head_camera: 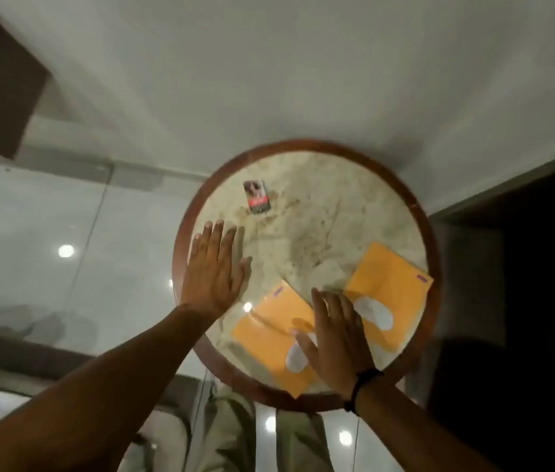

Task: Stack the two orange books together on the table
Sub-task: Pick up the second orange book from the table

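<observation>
Two thin orange books lie apart on a round marble table (306,185) with a wooden rim. The left orange book (269,338) rests near the front edge, its corner reaching the rim. The right orange book (392,287) lies by the right rim. My right hand (335,338) is flat, fingers spread, over the gap between them, covering the left book's right edge and part of the right book's near corner. My left hand (215,267) hovers flat and empty over the table's left side, away from both books.
A small dark card box (257,196) lies on the far left part of the tabletop. The glossy floor (31,233) surrounds the table, with a dark doorway (524,284) to the right. My legs show below the table's front edge.
</observation>
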